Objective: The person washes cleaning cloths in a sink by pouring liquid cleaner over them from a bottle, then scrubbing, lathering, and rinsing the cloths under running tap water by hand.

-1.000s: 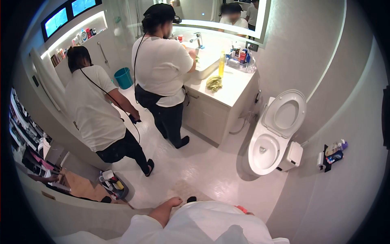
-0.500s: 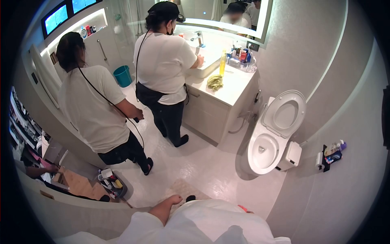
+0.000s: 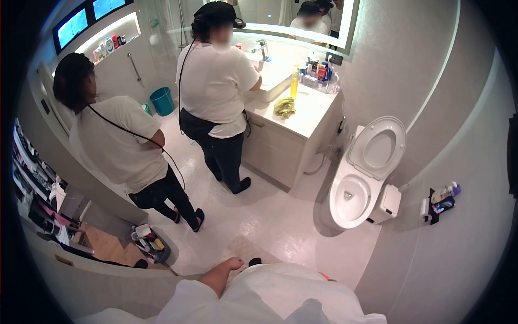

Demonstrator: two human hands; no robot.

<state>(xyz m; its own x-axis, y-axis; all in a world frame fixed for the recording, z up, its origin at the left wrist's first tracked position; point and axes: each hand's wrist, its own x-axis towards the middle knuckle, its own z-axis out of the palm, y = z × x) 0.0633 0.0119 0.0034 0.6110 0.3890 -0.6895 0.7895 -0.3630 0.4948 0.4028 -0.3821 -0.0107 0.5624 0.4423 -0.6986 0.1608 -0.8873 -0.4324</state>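
Observation:
At the bottom of the head view, my left hand (image 3: 235, 263) hangs beside my white shirt (image 3: 270, 291), its fingers curled in and nothing visible in them. A dark foot tip (image 3: 254, 262) shows to its right. My right hand is almost wholly behind the shirt; only a sliver shows, beside a small red-orange item (image 3: 324, 275), and its fingers are hidden. Past my hands lie the pale floor (image 3: 264, 227) and a toilet (image 3: 353, 200) with its lid and seat raised.
One person (image 3: 213, 92) stands at the sink (image 3: 275, 83), another (image 3: 118, 135) to the left. The counter (image 3: 310, 113) holds a yellow bottle (image 3: 294, 81) and green cloth (image 3: 285, 107). Also visible are a caddy (image 3: 166, 248), teal bucket (image 3: 162, 101) and white bin (image 3: 387, 204).
The person on the left has shifted left, turned, and drawn the forearm in front of the body. Less of the red-orange item by my right hand shows. My left hand is nearly unmoved.

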